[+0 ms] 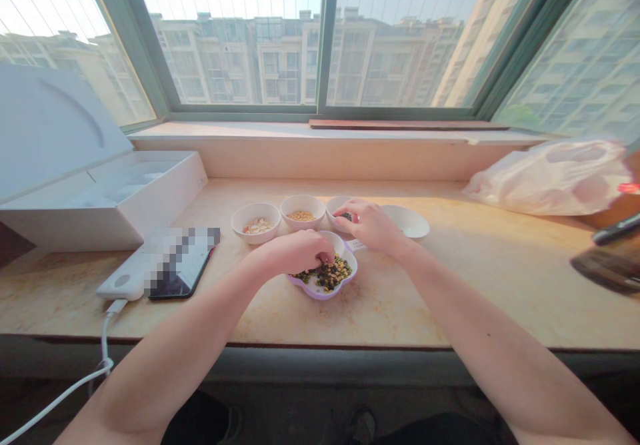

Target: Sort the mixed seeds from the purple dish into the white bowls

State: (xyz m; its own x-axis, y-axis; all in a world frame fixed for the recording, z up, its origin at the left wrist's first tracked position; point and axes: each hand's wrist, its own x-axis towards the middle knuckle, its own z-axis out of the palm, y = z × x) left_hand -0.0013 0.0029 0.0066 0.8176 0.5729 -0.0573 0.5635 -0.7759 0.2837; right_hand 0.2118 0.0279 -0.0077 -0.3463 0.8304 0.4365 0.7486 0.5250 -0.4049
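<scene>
My left hand (307,250) reaches down into a purple-rimmed, lobed dish (320,294) with a white inside. Its fingers are bent together among mixed beans (333,274), black, green and yellowish; what they pinch is hidden. My right hand (369,222) is at a small white bowl (334,224) of black beans (345,217). The fingers of that hand curl over the bowl, and I cannot make out what is between them. To the left are a white bowl (301,226) of yellow beans (301,216) and a white bowl (256,237) of pale flat pieces (259,226).
Right of my right hand sits another white bowl (413,222). On the left are an open white box (155,195), a phone (187,272) and a white device (123,278) with a cable (105,338). A plastic bag (555,175) and a dark object (607,258) lie right.
</scene>
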